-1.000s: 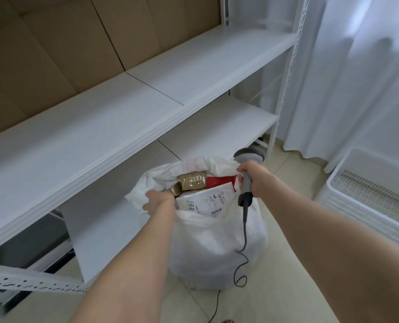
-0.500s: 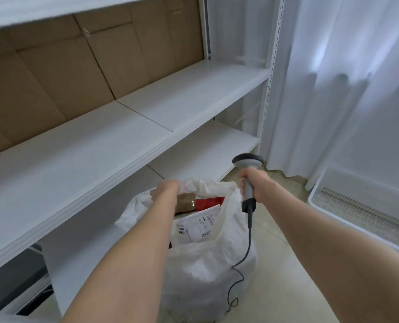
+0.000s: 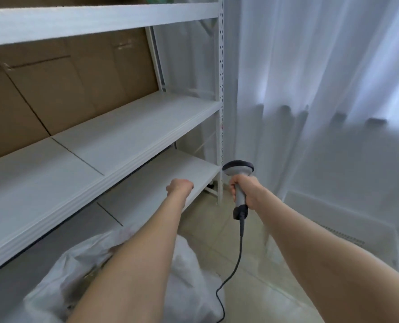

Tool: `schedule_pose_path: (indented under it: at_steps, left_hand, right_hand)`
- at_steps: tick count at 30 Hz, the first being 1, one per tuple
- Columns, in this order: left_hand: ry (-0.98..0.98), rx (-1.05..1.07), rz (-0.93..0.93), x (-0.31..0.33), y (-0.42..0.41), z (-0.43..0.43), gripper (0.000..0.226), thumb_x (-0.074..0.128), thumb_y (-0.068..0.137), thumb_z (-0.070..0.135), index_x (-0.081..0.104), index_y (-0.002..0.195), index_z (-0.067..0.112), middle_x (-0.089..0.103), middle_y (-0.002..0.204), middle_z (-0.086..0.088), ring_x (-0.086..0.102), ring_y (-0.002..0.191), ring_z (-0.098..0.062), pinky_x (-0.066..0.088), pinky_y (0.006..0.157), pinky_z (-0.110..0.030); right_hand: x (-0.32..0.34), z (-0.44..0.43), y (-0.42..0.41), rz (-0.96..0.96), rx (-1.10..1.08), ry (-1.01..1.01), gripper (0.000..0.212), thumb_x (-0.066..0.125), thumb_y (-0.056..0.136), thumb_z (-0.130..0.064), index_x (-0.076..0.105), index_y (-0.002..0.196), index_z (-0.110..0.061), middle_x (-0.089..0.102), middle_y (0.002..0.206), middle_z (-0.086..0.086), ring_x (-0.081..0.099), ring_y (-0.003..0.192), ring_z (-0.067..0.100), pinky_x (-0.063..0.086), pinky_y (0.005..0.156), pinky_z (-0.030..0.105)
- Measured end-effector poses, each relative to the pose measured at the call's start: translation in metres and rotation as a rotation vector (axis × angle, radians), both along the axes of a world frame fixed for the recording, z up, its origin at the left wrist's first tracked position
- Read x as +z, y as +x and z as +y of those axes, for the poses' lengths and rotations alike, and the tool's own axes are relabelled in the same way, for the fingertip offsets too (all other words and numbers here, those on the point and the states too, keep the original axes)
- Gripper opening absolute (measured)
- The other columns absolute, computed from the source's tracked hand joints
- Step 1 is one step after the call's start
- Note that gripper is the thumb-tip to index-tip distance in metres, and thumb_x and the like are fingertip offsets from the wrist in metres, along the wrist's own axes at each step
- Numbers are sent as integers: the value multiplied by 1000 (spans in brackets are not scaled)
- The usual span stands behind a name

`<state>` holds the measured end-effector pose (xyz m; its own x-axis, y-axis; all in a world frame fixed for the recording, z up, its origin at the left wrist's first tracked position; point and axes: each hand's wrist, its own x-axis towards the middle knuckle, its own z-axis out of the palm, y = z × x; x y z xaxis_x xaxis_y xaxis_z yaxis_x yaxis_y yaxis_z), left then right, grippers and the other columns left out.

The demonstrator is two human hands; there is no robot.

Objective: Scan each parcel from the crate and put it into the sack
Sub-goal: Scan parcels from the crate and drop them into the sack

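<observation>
The white sack (image 3: 189, 287) stands on the floor at the bottom of the view, largely hidden under my left forearm. Its parcels are barely visible. My left hand (image 3: 179, 185) is raised above and beyond the sack, in front of the low shelf, fingers curled with nothing in them. My right hand (image 3: 245, 191) grips the grey handle of the barcode scanner (image 3: 238, 171), whose dark head points away from me. Its black cable (image 3: 235, 264) hangs down past the sack. The white crate (image 3: 340, 231) sits blurred on the floor at the right.
A white metal shelving unit (image 3: 123, 136) fills the left, with brown cardboard (image 3: 65, 89) behind the upper shelf. Its upright post (image 3: 221, 113) stands just beyond my hands. White curtains (image 3: 322, 89) hang at the right. Beige floor tiles (image 3: 252, 299) lie between sack and crate.
My left hand has let go of the sack's rim and risen clear of it. The view has tilted upward, so the sack dropped to the bottom edge. The scanner stays in my right hand.
</observation>
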<state>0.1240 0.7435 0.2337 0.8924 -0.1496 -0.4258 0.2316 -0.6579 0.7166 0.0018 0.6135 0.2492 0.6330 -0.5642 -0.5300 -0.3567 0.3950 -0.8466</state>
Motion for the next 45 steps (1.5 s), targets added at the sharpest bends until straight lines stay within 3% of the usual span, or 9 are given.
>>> schedule_pose_path:
  at_steps: [4,8,12,17,20,26,33,40,45]
  left_hand:
    - [-72,44,-12,-7,3,-73,29,52,92,7,58,120,3,46,134,-16,47,118,-33,46,92,-34]
    - [-121,69,-19,-8,6,-127,29,54,91,4,64,118,9,53,131,-12,49,118,-31,45,102,-40]
    - [-105,101,-46,-13,29,-164,29,56,92,5,64,119,13,56,129,-8,51,117,-27,45,103,-40]
    - [-151,120,-14,-33,66,-190,18,54,92,6,65,103,16,56,118,-6,50,102,-23,47,79,-31]
    - [-166,133,37,-51,98,-208,16,55,93,6,63,95,20,54,113,-4,51,108,-25,46,74,-29]
    - [-160,109,167,-97,190,-244,25,53,93,7,63,116,12,58,115,-7,56,103,-23,49,77,-32]
    - [-102,150,319,-181,273,-280,25,49,93,4,62,111,14,57,107,-7,55,93,-22,49,83,-33]
    - [-160,326,294,-271,348,-307,31,41,97,4,61,120,7,60,107,-10,57,92,-24,50,81,-35]
    - [-216,453,284,-333,395,-308,29,38,99,7,59,119,8,61,105,-10,56,88,-24,48,81,-37]
  right_hand:
    - [-5,-73,14,24,22,23,11,49,89,5,46,85,-5,44,62,11,40,50,21,37,54,32]
    - [-9,-132,35,57,58,9,15,48,87,7,43,100,0,45,64,13,42,53,22,38,65,36]
    - [-15,-172,72,67,47,78,11,50,84,8,49,87,-3,49,64,11,47,54,23,43,60,35]
    - [-40,-197,126,45,50,131,18,54,83,5,53,101,2,57,72,13,56,67,27,51,79,41]
    - [-64,-212,167,12,61,208,21,58,85,5,55,106,1,60,84,15,60,83,29,53,90,46]
    - [-127,-240,271,87,123,217,15,64,88,0,54,98,-2,58,78,11,60,84,27,52,89,43]
    - [-220,-272,372,160,132,246,15,71,84,-5,56,83,-8,59,77,10,59,81,29,52,86,44]
    - [-311,-275,462,142,230,192,8,58,90,-10,59,97,-14,58,77,6,58,76,22,52,84,41]
    - [-373,-266,514,129,323,179,33,53,90,-4,58,123,-7,58,83,10,57,82,26,49,82,38]
